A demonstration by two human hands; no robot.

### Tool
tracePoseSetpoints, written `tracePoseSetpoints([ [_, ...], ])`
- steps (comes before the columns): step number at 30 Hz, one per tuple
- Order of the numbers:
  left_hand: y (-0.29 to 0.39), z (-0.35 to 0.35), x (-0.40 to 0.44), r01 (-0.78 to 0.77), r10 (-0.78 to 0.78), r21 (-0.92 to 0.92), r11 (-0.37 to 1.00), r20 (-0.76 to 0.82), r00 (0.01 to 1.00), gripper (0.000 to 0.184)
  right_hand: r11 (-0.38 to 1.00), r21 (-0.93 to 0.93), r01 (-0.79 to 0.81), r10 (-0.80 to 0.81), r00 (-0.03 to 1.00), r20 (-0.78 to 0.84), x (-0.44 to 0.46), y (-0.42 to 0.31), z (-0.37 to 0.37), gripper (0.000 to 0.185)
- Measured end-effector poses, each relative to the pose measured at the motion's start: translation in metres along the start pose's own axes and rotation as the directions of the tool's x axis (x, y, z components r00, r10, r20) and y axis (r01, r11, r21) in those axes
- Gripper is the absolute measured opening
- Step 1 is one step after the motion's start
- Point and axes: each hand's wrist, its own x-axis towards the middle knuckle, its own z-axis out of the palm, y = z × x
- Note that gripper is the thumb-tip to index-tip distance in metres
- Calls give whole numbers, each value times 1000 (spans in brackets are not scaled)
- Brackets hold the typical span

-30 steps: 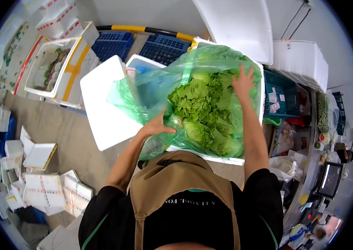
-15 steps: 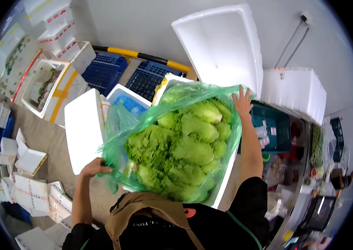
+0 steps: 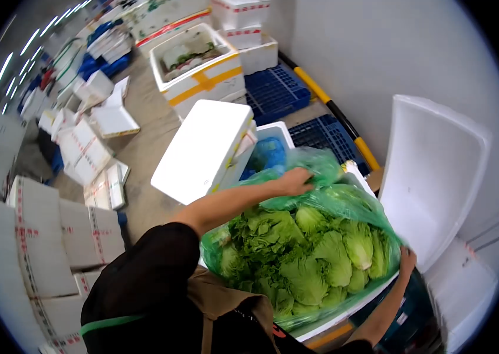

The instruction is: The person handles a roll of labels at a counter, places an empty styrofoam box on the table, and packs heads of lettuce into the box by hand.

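Heads of green lettuce [image 3: 302, 277] fill a green plastic bag [image 3: 353, 200] that lines a white foam box [image 3: 338, 318] in front of me. My left hand [image 3: 296, 182] reaches across to the far left side of the bag, its fingers closed on bunched plastic. At the right corner, my right hand [image 3: 407, 259] has its fingers curled round the bag's edge. The lettuce lies uncovered in the middle, leafy side to the left. Most of the foam box's walls are hidden by the plastic.
A white foam lid [image 3: 205, 150] lies beside a box holding blue plastic [image 3: 268, 153]. An upright foam lid [image 3: 432, 177] leans at the right wall. Blue pallets [image 3: 276, 91] and a yellow-black rail [image 3: 332, 106] line the back. Stacked foam boxes [image 3: 40, 236] stand left.
My view has turned left. My left hand has moved from the bag's near left corner to its far side, gathering plastic. My right hand's spread fingers have curled onto the edge.
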Motion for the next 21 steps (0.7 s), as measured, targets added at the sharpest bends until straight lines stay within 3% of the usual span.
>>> tracePoseSetpoints([
  [1, -1, 5, 25, 115, -115, -28, 993, 5, 993, 39, 995, 101, 25, -15, 995, -99, -8, 21, -2, 39],
  [3, -11, 13, 60, 45, -75, -95, 994, -351, 933, 26, 1000, -18, 12, -18, 943, -333, -31, 43, -15, 36],
  [5, -5, 1, 98, 58, -141, -214, 975, -399, 906, 24, 994, -84, 64, -87, 944, -317, -46, 42, -28, 31],
  [7, -20, 10, 151, -15, -36, -85, 996, -559, 828, 21, 986, -58, 158, -168, 907, -387, -53, 30, -22, 25],
  [8, -23, 5, 175, 38, -48, -30, 999, -511, 859, 21, 979, -36, 199, -194, 871, -451, -52, 23, -19, 20],
  [10, -20, -2, 194, 112, -140, -91, 990, -441, 887, 22, 989, 55, 139, -106, 913, -395, -45, 15, -12, 20],
  [12, -45, 8, 203, 145, -125, 29, 989, -352, 928, 23, 979, 164, 118, -48, 923, -382, -34, 40, 9, 17],
  [13, -63, 16, 199, 184, -167, 38, 982, -271, 948, 25, 958, 287, -16, 95, 960, -264, -28, 56, 25, 17],
  [14, -103, 33, 204, 235, -198, 185, 954, -198, 960, 29, 911, 377, -168, 234, 963, -136, -23, 71, 39, 18],
  [15, -130, 49, 194, 198, -161, 258, 946, -160, 974, 31, 828, 458, -323, 363, 932, 0, -25, 79, 52, 19],
  [17, -171, 73, 179, 114, -176, 278, 954, 209, 962, 39, 591, 619, -517, 539, 824, 174, -49, 79, 69, 20],
  [19, -200, 96, 155, 103, -210, 244, 964, 468, 858, 44, 380, 763, -523, 604, 765, 223, -81, 72, 80, 20],
  [21, -197, 99, 112, 240, -287, 158, 958, 579, 763, 45, 204, 850, -485, 637, 725, 261, -106, 63, 85, 21],
])
